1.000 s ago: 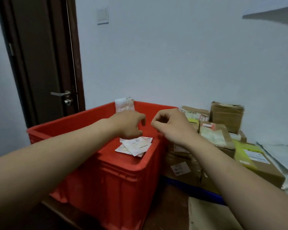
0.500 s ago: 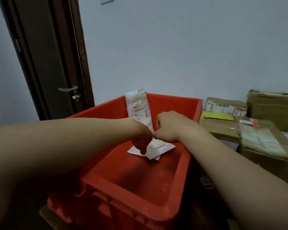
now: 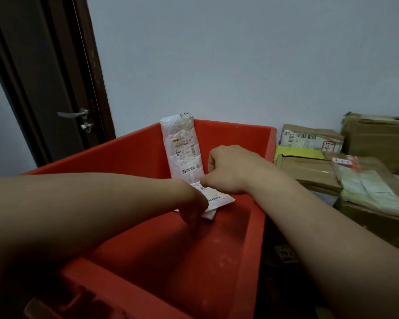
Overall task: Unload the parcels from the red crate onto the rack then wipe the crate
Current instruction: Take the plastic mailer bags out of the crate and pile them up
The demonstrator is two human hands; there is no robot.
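Unloading is the step in hand. A dark door (image 3: 44,88) stands at the left. The left hand (image 3: 192,211) reaches down into the red crate (image 3: 217,284); its fingers are hidden, so their grip cannot be told. Flat parcels (image 3: 217,199) lie on the crate floor near the far wall, where a tall parcel (image 3: 182,146) leans upright. The right hand (image 3: 233,169), fingers curled, pinches the flat parcels' upper edge. Next they likely need lifting clear toward the rack, which is out of view. Cardboard boxes (image 3: 309,166) crowd the right, below a pale wall (image 3: 217,54).
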